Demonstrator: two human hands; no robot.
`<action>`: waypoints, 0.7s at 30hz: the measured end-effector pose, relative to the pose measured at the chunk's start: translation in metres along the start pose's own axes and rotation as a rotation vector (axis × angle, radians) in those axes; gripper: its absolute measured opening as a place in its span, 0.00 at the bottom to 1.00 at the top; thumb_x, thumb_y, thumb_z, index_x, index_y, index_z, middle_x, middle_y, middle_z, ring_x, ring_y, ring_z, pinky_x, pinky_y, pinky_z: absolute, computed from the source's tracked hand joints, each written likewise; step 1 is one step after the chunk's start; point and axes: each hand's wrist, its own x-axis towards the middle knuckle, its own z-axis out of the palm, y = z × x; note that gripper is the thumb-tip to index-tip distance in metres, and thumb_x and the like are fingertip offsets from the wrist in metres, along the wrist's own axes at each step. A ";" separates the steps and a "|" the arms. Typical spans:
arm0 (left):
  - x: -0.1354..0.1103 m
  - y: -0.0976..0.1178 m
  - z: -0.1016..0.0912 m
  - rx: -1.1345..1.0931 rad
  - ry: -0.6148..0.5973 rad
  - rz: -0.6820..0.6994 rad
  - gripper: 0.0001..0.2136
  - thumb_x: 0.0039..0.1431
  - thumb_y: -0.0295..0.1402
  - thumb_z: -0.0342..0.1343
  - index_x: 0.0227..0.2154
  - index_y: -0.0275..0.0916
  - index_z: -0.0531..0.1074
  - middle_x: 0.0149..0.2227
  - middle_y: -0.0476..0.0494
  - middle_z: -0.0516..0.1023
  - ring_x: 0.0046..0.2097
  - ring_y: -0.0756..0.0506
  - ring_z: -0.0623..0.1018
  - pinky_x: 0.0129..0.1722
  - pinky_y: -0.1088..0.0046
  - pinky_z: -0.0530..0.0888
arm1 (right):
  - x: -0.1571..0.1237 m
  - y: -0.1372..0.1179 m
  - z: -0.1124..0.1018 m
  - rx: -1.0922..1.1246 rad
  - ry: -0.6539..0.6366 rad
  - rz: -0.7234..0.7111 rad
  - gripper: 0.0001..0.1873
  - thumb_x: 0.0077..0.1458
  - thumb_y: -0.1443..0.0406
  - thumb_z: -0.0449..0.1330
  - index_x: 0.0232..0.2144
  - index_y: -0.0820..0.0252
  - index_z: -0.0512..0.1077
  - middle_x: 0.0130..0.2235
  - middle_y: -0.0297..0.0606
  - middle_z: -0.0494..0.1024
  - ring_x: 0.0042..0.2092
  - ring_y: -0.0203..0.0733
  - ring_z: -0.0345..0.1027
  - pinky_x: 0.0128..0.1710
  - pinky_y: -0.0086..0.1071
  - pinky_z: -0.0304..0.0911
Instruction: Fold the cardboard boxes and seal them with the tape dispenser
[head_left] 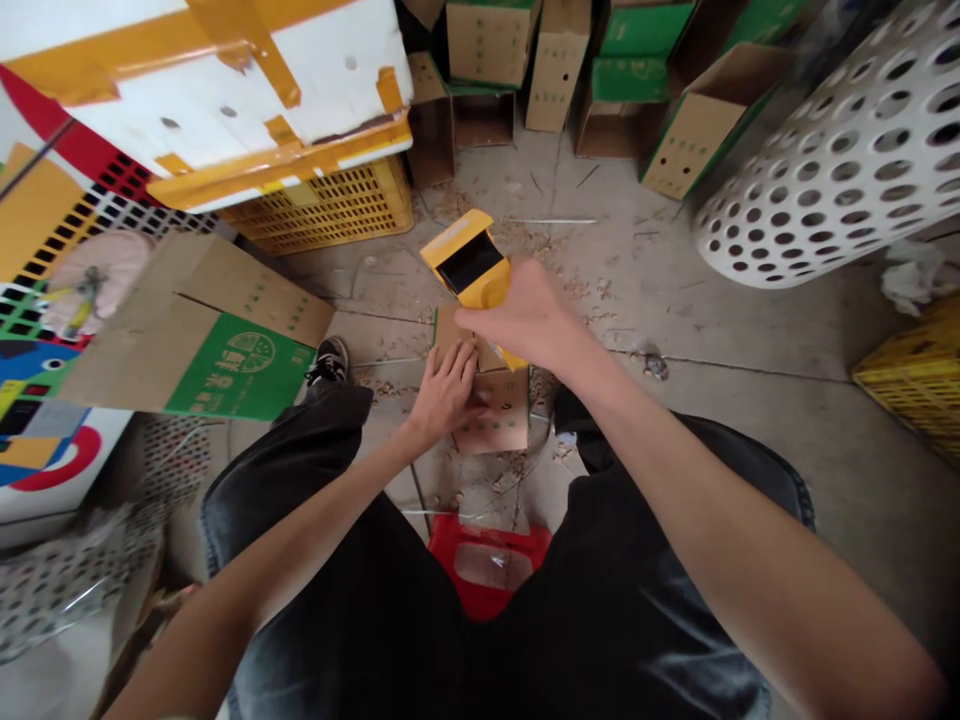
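Jeans (390, 620), L hand (444, 395) on carton (495, 425), R hand (525, 315) on yellow tape gun (465, 258).

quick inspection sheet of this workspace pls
surface: concrete floor, cracked, scattered with shavings
job's things: holed cardboard carton on the floor; yellow tape dispenser above it
clutter: stacked cartons, green-printed carton, yellow crates, white perforated drum
grippers: left hand spread on the carton; right hand gripping the dispenser
cables: nothing seen
surroundings: red stool between the knees
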 end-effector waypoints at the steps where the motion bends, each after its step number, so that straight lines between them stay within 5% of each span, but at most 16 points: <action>1: 0.001 0.000 0.003 -0.001 0.004 -0.012 0.40 0.58 0.46 0.63 0.67 0.30 0.56 0.68 0.24 0.60 0.71 0.29 0.57 0.71 0.44 0.47 | 0.000 -0.001 0.000 -0.004 0.001 0.020 0.18 0.46 0.56 0.67 0.37 0.58 0.71 0.35 0.41 0.75 0.41 0.50 0.72 0.40 0.41 0.68; 9: 0.009 -0.010 0.003 -0.069 0.054 -0.031 0.29 0.60 0.43 0.63 0.59 0.34 0.64 0.60 0.27 0.70 0.63 0.31 0.69 0.62 0.54 0.65 | 0.000 -0.002 0.005 0.009 -0.012 0.032 0.17 0.46 0.58 0.67 0.38 0.57 0.71 0.34 0.41 0.74 0.43 0.52 0.72 0.40 0.42 0.68; 21: 0.020 -0.010 -0.007 -0.098 0.034 -0.102 0.18 0.59 0.40 0.64 0.49 0.38 0.72 0.53 0.33 0.75 0.55 0.33 0.74 0.51 0.56 0.69 | 0.000 0.000 0.007 0.022 -0.007 0.032 0.16 0.44 0.59 0.67 0.37 0.56 0.70 0.32 0.37 0.73 0.40 0.49 0.72 0.39 0.41 0.68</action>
